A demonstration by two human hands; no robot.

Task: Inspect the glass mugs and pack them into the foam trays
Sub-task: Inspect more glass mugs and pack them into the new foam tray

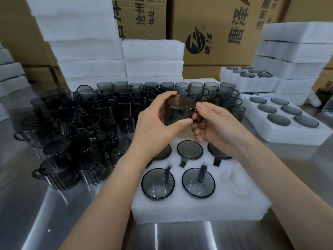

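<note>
A smoky grey glass mug (177, 110) is held upside down above the near foam tray (201, 204). My left hand (155, 123) grips its body between thumb and fingers. My right hand (214, 123) pinches its handle on the right side. The tray holds several mugs seated base-up in its round pockets, such as one mug (158, 183) at the front left. Its front right pocket shows only white foam. A crowd of loose grey mugs (86, 127) stands on the steel table to the left and behind.
A filled foam tray (288, 130) lies at the right, another filled tray (252, 82) behind it. Stacks of white foam (81, 42) rise at the back left and at the right (295, 56). Cardboard boxes (216, 29) line the back. Bare steel table (54, 222) shows at the front.
</note>
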